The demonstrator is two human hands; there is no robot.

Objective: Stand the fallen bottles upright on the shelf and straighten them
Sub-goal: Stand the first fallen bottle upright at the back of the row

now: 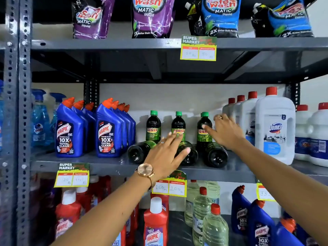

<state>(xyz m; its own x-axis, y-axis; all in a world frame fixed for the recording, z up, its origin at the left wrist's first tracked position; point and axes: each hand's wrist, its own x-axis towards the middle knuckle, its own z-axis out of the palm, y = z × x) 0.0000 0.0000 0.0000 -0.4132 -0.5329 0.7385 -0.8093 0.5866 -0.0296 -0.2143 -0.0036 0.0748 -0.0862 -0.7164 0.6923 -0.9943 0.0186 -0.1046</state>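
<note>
Three dark Sunny bottles with green caps stand upright at the back of the middle shelf [106,163]: left [153,127], middle [178,126], right [204,134]. In front of them three dark bottles lie on their sides, bases toward me: left [137,151], middle [190,157], right [215,155]. My left hand [166,153], with a watch on the wrist, is spread open over the middle fallen bottle, fingertips at its side. My right hand [224,132] is open too, its fingers reaching to the right upright bottle's label, above the right fallen bottle.
Blue Harpic bottles [108,132] stand left of the dark bottles, blue spray bottles [40,121] further left. White Domex jugs [275,128] stand close on the right. Detergent pouches [151,16] fill the upper shelf. Red, clear and blue bottles fill the lower shelf. A steel upright [17,103] stands at left.
</note>
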